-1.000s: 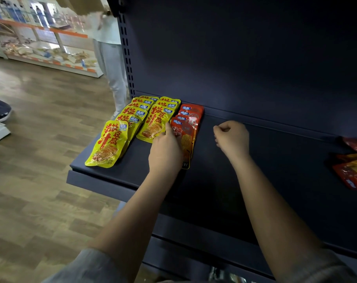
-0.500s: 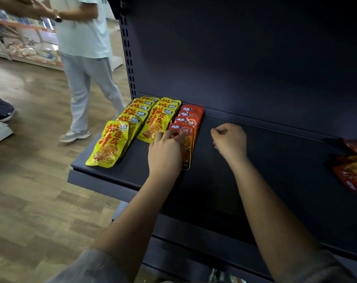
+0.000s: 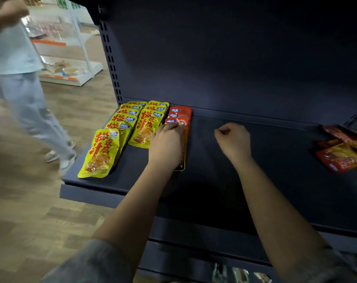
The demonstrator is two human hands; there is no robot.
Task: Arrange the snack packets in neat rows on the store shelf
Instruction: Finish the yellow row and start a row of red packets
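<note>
Left hand (image 3: 166, 145) flat atop red packet row (image 3: 181, 117); right hand (image 3: 233, 140) fisted, empty, beside.

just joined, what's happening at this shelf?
A person is lining up snack packets on the dark shelf. The left hand rests on the front packet of the red packet row, beside two yellow packet rows. The right hand hovers curled and holds nothing. Loose red packets lie at far right.

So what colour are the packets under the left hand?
Red, with a blue corner label; seen in the head view.
</note>
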